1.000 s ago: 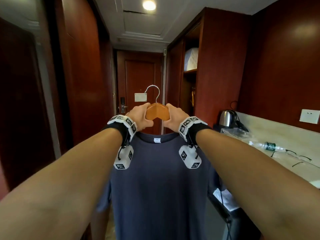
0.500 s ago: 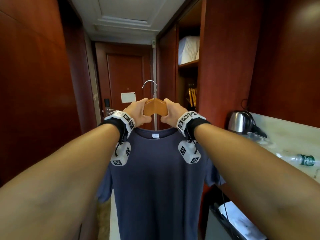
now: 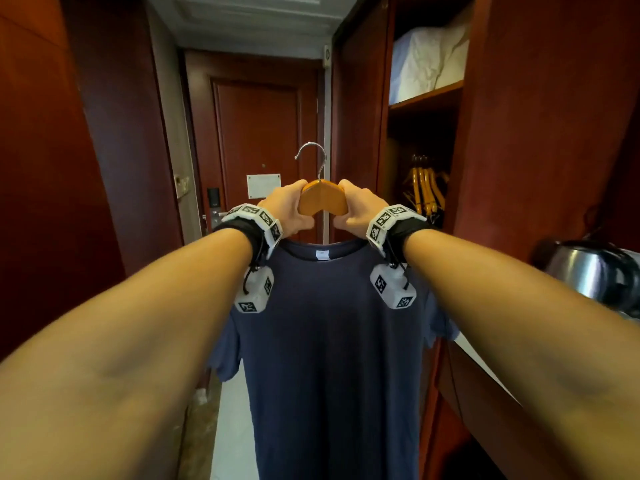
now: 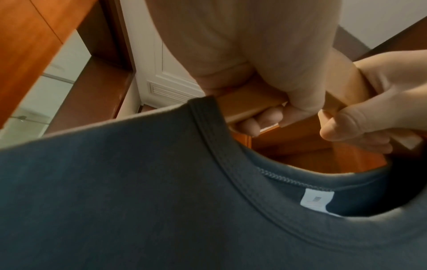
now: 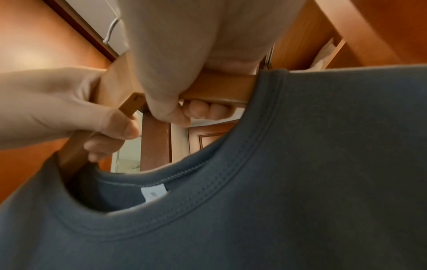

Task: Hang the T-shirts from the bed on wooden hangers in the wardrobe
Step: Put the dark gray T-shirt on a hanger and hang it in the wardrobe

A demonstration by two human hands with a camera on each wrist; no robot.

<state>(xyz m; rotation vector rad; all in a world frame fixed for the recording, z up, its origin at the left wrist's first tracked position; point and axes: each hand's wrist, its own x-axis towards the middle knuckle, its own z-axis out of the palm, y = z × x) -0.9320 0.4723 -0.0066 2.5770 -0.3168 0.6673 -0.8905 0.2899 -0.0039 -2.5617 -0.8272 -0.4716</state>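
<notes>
A navy T-shirt [image 3: 332, 341] hangs from a wooden hanger [image 3: 322, 201] that I hold up in front of me with both hands. My left hand [image 3: 289, 211] grips the hanger's left arm just beside the centre, and my right hand [image 3: 356, 212] grips its right arm. The metal hook [image 3: 311, 154] stands free above my hands. In the left wrist view my fingers [image 4: 256, 126] curl under the hanger [image 4: 245, 102] above the shirt collar [image 4: 231, 164]. In the right wrist view the right hand [image 5: 184, 95] wraps the hanger [image 5: 221, 87]. The open wardrobe [image 3: 420, 140] stands ahead on the right.
Several empty wooden hangers [image 3: 426, 192] hang inside the wardrobe below a shelf holding white bedding [image 3: 427, 62]. A closed door [image 3: 258, 143] ends the narrow corridor. A steel kettle [image 3: 588, 271] sits on a counter at the right. Wood panelling [image 3: 52, 168] lines the left.
I have walked forward along the corridor with the shirt held up. The wardrobe and door are nearer and larger, and the counter has slid off to the right.
</notes>
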